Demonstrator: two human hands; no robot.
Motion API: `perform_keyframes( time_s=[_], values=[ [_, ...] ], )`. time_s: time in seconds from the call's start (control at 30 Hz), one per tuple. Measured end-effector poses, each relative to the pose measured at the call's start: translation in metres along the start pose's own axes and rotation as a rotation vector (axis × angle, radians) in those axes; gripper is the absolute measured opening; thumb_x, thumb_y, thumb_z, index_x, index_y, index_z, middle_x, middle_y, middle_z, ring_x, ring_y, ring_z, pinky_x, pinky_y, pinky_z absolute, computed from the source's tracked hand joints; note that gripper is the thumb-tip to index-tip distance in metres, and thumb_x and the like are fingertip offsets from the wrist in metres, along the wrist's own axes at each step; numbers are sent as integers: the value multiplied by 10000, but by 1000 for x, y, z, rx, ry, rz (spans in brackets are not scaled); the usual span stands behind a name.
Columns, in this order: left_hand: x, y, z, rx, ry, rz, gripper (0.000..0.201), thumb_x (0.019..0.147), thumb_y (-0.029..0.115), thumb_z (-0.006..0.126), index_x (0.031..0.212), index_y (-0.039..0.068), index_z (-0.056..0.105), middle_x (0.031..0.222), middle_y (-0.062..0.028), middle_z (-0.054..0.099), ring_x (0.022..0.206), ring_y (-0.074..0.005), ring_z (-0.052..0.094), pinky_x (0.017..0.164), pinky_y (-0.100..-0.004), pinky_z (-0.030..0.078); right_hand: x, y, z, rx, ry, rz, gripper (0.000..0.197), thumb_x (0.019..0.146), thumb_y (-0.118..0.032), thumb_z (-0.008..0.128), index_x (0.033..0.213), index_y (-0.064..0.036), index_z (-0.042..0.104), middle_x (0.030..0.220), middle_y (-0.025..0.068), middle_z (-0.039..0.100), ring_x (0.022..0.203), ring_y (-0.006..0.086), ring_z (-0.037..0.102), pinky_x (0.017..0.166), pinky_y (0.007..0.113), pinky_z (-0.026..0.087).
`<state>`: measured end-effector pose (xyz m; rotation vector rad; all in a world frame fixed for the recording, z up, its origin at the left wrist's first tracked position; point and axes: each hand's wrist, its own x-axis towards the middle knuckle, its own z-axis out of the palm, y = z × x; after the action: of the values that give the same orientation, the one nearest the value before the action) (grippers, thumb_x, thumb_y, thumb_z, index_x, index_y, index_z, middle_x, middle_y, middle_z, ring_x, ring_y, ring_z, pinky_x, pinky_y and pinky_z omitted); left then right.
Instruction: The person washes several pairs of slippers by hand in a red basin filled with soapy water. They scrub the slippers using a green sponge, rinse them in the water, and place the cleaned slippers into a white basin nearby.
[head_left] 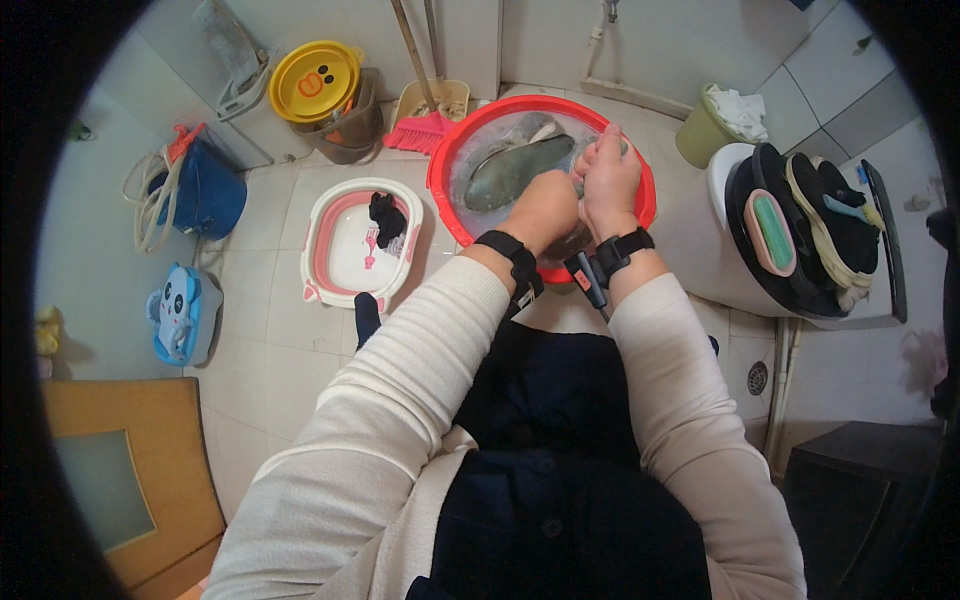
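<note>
Both of my hands are over a red-rimmed basin [437, 180] of cloudy, sudsy water. My left hand [547, 208] is closed in a fist above its near side. My right hand [608, 178] is closed just beside it, a little higher and to the right. A bit of a grey-green, wet, cloth-like piece [579, 184] shows between the fists, and both seem to grip it. Most of that piece is hidden by the fingers. A large grey-green item [520, 172] lies in the water left of my hands; its kind is unclear. Dark bands circle both wrists.
A pink-and-white basin [312, 245] with a small black garment [387, 220] sits left. Behind stand a yellow-lidded bucket [315, 82] and pink broom [420, 130]. Blue bucket [215, 195] far left. Dark footwear-like pieces [800, 215] lie on the toilet lid; a green bin [700, 135] stands behind.
</note>
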<state>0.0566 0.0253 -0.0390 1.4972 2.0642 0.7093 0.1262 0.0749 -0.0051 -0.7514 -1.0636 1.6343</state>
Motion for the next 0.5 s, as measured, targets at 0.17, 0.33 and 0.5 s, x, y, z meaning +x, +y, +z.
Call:
perform_keyframes(
  time_s=[0.17,0.33,0.5],
  values=[
    [-1,-5,4,28,30,11,296,716,194,682,880,-52,671,879,-290,634,870,-422,626,781,-444,509,3,1,-3,-42,-68,50,332,991,-307,432,738,-95,396,598,-19,376,499,105,352,461,279,332],
    [6,-40,-23,125,-83,162,602,682,277,762,1173,-20,578,1064,-261,627,983,-402,609,868,-416,483,6,17,-9,-121,-308,0,219,917,-224,603,955,-24,522,718,20,522,651,122,505,608,280,434],
    [-2,-65,-32,-38,-146,152,717,716,187,769,1331,31,437,1195,-227,582,1137,-350,551,958,-368,426,12,14,-36,-634,-436,-226,414,774,-153,737,1100,-47,504,941,48,568,887,147,553,802,297,466]
  ],
)
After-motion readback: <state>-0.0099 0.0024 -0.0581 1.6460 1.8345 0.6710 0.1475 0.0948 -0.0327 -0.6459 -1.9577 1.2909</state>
